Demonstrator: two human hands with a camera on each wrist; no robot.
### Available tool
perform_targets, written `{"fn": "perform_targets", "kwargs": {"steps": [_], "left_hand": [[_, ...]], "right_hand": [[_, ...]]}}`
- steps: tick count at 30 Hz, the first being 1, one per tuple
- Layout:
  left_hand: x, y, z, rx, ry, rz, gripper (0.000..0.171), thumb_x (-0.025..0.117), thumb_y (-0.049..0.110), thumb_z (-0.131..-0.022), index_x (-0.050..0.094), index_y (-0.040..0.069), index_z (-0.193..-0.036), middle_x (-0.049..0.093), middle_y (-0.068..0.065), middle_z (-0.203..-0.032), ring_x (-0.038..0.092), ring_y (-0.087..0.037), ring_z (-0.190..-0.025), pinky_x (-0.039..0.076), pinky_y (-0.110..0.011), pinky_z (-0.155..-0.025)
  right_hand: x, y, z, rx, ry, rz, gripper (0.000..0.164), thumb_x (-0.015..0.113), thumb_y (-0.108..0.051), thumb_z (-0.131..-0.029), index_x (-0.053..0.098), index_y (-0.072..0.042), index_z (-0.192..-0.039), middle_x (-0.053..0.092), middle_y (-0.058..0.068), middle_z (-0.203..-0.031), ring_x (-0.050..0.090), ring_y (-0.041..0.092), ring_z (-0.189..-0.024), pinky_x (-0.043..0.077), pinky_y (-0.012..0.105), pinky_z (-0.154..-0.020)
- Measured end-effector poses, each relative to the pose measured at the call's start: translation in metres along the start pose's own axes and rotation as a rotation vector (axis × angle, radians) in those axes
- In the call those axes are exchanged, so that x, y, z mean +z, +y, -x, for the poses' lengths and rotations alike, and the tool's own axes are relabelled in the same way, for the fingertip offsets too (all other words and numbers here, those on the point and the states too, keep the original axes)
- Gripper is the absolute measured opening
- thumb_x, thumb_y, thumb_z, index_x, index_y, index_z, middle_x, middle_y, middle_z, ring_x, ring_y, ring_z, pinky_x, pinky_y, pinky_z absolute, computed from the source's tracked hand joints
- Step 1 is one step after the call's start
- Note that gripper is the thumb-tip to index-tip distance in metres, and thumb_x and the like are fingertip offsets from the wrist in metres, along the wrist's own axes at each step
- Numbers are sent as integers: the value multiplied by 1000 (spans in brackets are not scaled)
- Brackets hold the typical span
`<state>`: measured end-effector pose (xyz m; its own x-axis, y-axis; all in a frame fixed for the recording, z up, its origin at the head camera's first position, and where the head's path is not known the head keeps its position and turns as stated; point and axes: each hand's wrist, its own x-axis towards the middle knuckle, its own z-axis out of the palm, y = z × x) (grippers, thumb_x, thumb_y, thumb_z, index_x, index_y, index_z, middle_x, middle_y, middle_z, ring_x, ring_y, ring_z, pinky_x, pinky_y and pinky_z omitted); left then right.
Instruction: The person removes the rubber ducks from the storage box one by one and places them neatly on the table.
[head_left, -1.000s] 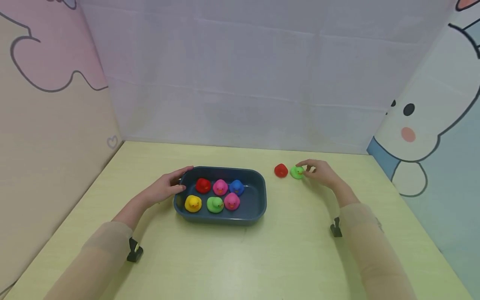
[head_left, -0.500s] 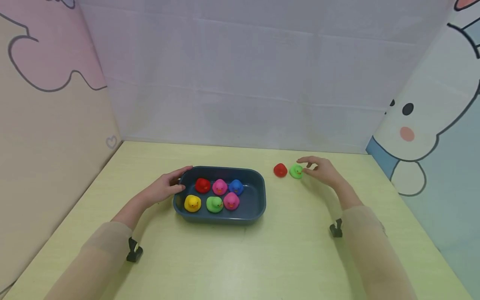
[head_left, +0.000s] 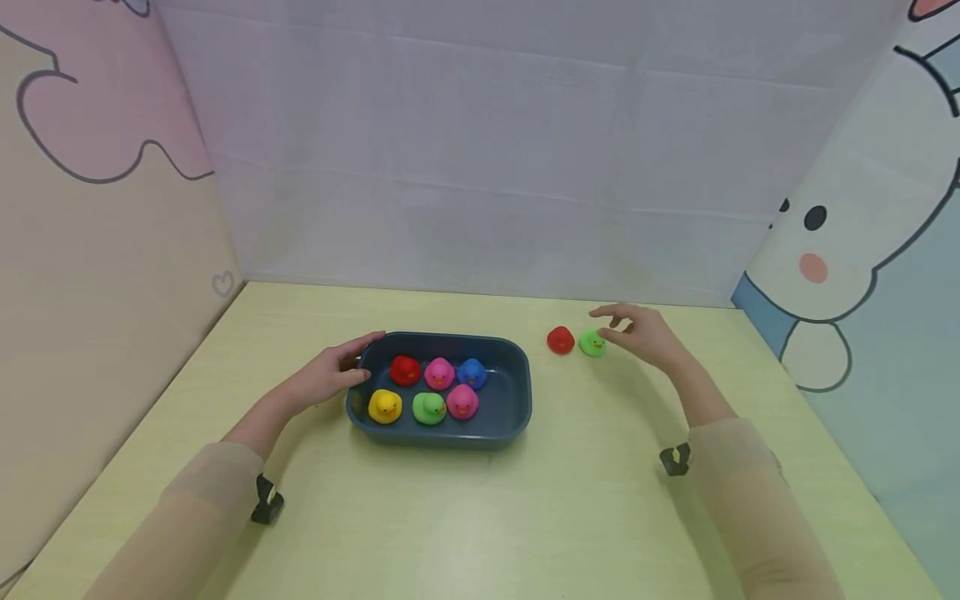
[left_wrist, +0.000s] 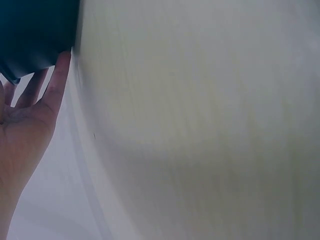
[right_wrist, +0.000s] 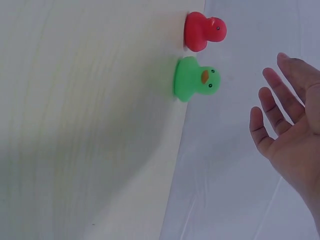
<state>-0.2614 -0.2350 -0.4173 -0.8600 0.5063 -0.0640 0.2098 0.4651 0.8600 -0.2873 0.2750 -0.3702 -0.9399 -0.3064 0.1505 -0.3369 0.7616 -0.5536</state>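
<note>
My left hand (head_left: 322, 382) rests against the left end of a dark blue tray (head_left: 517, 408), thumb by its rim and fingers along the far left corner. In the left wrist view, extended fingers (left_wrist: 59, 82) touch the tray's outer wall (left_wrist: 37, 35). Several toy ducks lie inside: red (head_left: 405, 371), yellow (head_left: 386, 407), green (head_left: 429, 408), blue (head_left: 472, 374) and two pink ones (head_left: 439, 374). Above and right of a green duck (head_left: 592, 342) on the table hovers my right hand (head_left: 643, 335), holding nothing. The right wrist view shows that hand's loosely spread fingers apart from the green duck (right_wrist: 192, 80).
A red duck (head_left: 560, 340) stands on the pale wooden table (head_left: 465, 517), just left of the loose green one. Behind the table hangs a white sheet (head_left: 480, 167). Printed cartoon panels border the left and right sides.
My right hand has risen slightly and drawn away from the green duck, which stays on the table beside the red one. The left hand and tray have not moved.
</note>
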Motion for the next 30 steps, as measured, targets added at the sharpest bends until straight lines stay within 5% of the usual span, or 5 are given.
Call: {"fn": "perform_targets", "kwargs": {"steps": [8, 30], "left_hand": [[0, 1, 0, -5, 2, -3, 62, 54, 11, -95, 28, 25, -149, 30, -17, -151, 38, -44, -132, 37, -51, -103], [1, 0, -1, 1, 9, -5, 61, 54, 11, -95, 29, 23, -149, 30, -18, -151, 39, -44, -131, 39, -51, -102]], "right_hand": [[-2, -23, 1, -23, 18, -4, 34, 66, -20, -88, 64, -13, -121, 64, 9, -108, 57, 23, -84, 49, 34, -71], [13, -98, 14, -101, 77, -171, 35, 69, -17, -85, 65, -10, -119, 66, 5, -116, 56, 23, -94, 51, 43, -82]]}}
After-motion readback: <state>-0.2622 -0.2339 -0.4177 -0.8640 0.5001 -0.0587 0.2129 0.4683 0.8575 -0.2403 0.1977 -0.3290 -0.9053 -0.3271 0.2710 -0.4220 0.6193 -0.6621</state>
